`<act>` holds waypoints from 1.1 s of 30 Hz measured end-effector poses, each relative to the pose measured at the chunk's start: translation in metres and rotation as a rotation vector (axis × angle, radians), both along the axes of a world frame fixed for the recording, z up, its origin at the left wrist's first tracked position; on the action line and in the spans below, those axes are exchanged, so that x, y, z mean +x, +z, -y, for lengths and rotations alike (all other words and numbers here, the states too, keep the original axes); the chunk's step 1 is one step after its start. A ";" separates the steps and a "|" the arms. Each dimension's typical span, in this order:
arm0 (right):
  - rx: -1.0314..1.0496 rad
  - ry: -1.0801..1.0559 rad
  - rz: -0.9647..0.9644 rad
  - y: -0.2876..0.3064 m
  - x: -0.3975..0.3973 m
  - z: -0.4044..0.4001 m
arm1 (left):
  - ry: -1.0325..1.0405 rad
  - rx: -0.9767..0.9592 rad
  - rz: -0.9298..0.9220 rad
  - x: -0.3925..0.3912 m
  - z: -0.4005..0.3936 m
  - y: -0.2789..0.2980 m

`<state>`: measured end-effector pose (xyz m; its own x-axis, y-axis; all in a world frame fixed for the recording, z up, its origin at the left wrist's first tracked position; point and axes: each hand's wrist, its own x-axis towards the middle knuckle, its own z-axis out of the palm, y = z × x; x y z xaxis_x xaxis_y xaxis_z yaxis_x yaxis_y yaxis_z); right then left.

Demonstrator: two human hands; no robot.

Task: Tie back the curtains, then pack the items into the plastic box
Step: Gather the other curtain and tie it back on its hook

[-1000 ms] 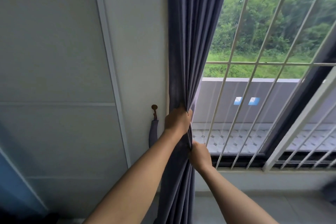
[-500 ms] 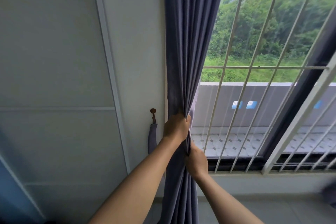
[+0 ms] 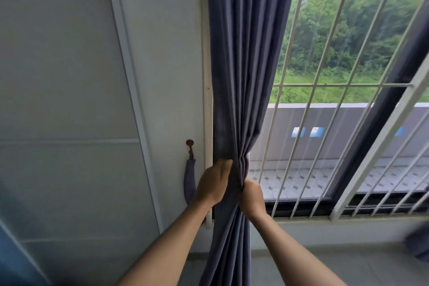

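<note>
Two bare forearms reach up from the bottom edge, approx. 6 o'clock, toward mid-frame. The left hand [image 3: 214,184] has its grip wrapped round the left side of the bunched curtain [image 3: 241,76], fingers curled into the cloth. Just below and at its 4 o'clock, the right hand [image 3: 251,198] pinches the gathered pleats from the right side; its fingertips are hidden in the folds, so how firmly it holds is a guess, prob. tight.

The curtain, dark grey-blue, hangs from 12 o'clock down the centre and is squeezed to a narrow waist where the hands meet, then falls loose to the floor [image 3: 325,269] at 6 o'clock.

At 9 o'clock of the hands, on the pale wall [image 3: 58,76], a small brown hook [image 3: 190,146] carries the tieback strap [image 3: 189,181], same fabric as the curtain, hanging slack and not yet round it.

Farther off, from 1 to 4 o'clock, the window with white bars [image 3: 301,123], then a tiled balcony, trees beyond.

Step in hand, as judged: gathering the curtain, first part of the task. Next move likely needs one hand to keep the bunch pinched while the other frees the strap, loops it round the waist and catches it on the hook. No plastic box or items in view.
</note>
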<state>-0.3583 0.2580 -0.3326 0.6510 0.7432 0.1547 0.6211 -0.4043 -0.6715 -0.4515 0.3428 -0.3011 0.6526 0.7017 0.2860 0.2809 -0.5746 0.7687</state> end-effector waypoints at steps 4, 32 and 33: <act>-0.016 0.009 -0.016 -0.005 0.009 -0.001 | 0.095 -0.042 0.110 0.013 -0.015 -0.021; -0.084 0.224 -0.029 -0.031 0.125 -0.021 | -0.098 -0.846 -0.071 0.090 -0.111 -0.009; -0.070 0.217 0.031 -0.036 0.123 -0.022 | -0.005 -0.782 0.041 0.091 -0.101 -0.016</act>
<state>-0.2353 0.2799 -0.3689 0.4702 0.8750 0.1149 0.7183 -0.3038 -0.6259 -0.3601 0.4441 -0.3168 0.6556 0.7065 -0.2663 0.2424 0.1371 0.9604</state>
